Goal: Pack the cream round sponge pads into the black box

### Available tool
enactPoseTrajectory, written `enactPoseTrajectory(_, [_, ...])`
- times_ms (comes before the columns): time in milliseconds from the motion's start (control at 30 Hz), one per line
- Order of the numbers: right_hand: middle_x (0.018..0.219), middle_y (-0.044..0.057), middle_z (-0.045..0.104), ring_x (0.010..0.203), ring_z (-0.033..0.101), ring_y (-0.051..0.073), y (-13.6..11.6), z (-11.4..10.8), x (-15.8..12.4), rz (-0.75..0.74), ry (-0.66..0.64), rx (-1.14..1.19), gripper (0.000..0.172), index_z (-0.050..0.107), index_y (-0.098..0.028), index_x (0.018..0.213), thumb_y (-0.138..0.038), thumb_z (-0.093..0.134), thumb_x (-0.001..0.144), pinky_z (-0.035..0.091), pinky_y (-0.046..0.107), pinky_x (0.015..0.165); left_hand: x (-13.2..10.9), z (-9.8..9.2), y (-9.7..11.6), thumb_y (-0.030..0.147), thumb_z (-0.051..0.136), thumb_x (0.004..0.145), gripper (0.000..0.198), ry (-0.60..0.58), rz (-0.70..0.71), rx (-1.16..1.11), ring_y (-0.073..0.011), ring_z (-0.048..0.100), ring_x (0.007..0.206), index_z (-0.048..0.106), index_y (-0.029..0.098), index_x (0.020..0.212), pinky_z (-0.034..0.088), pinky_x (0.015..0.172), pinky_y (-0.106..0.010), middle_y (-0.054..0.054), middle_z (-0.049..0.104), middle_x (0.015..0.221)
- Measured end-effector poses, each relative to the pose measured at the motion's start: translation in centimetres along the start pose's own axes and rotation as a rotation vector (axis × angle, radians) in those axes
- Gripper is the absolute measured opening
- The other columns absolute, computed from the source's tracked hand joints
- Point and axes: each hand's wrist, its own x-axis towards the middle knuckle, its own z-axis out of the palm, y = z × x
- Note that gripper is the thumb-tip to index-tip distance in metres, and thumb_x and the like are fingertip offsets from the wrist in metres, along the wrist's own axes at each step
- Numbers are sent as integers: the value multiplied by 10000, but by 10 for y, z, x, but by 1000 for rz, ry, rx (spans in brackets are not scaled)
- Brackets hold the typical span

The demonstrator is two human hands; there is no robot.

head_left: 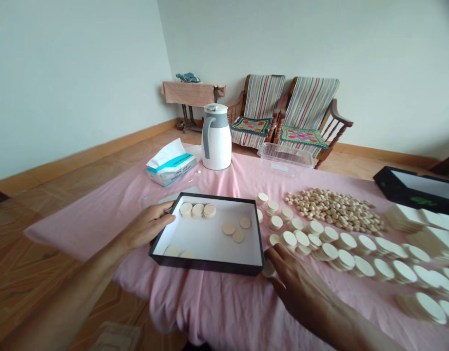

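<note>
Nearest the camera, the person's two bare forearms reach forward over a pink cloth (205, 312) spread across a table. The right hand (297, 282) is open with its fingers spread, holding nothing; its fingertips (279, 253) come down just beside a pale round disc (268, 268) at the near end of the rows. The left hand (148, 225) is half curled against the left rim of a shallow black-rimmed white tray (205, 263), though it cannot be told whether it grips the rim or only rests there. Inside the tray lie loose cream discs (228, 229), with a short row of three (197, 210) by the far wall and two more against the near wall. Right of the tray, many stacks of the same discs (341, 256) run in rough rows across the cloth, and behind them lies a heap of smaller beige tablets (334, 209). Farther on stand a black box (414, 190) at the right, a clear plastic container (285, 158), a white and grey vacuum jug (216, 139) and a packet of tissues (171, 163). Beyond the table, on the wooden floor (37, 243), two wooden armchairs (283, 112) with striped covers stand by the wall, beside a small cloth-draped table (189, 92).
</note>
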Motion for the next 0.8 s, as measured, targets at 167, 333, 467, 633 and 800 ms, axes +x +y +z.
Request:
enactPoseTrajectory(167, [966, 110, 596, 705, 601, 199, -5, -2, 2, 49, -5, 15, 280, 561, -198, 981, -127, 593, 713, 501, 322, 596, 0, 3, -1, 381, 462, 765, 490, -13, 13, 13, -222, 610, 754, 570, 139, 1178, 466, 615, -254, -30, 682, 885])
enactPoseTrajectory(333, [917, 79, 583, 746, 607, 176, -5, -4, 6, 97, -68, 91, 206, 577, -178, 903, -53, 515, 751, 486, 290, 642, 2, 4, -8, 367, 464, 795, 473, -39, 32, -13, -234, 614, 838, 554, 133, 1196, 480, 695, -271, -45, 674, 992])
enactPoseTrajectory(467, [894, 52, 580, 774, 594, 175, -1, -11, 3, 105, 4, 141, 182, 571, -208, 927, -107, 519, 785, 476, 296, 680, 3, 5, -8, 380, 481, 788, 498, -47, 7, -26, -247, 607, 899, 534, 142, 1223, 484, 715, -272, -46, 667, 1044])
enactPoseTrajectory(633, [886, 58, 571, 771, 582, 181, -1, -9, 1, 125, -46, 153, 171, 555, -193, 906, -96, 529, 768, 466, 307, 685, 4, 4, -4, 392, 501, 767, 512, -30, -9, -21, -237, 611, 844, 548, 139, 1210, 483, 677, -265, -44, 668, 1042])
enactPoseTrajectory(800, [893, 78, 562, 765, 576, 190, -6, 3, 2, 146, -25, 116, 168, 539, -172, 896, -83, 497, 760, 465, 321, 679, 3, 6, -4, 371, 483, 778, 474, -29, 13, -12, -240, 610, 822, 563, 131, 1180, 474, 657, -267, -45, 671, 957])
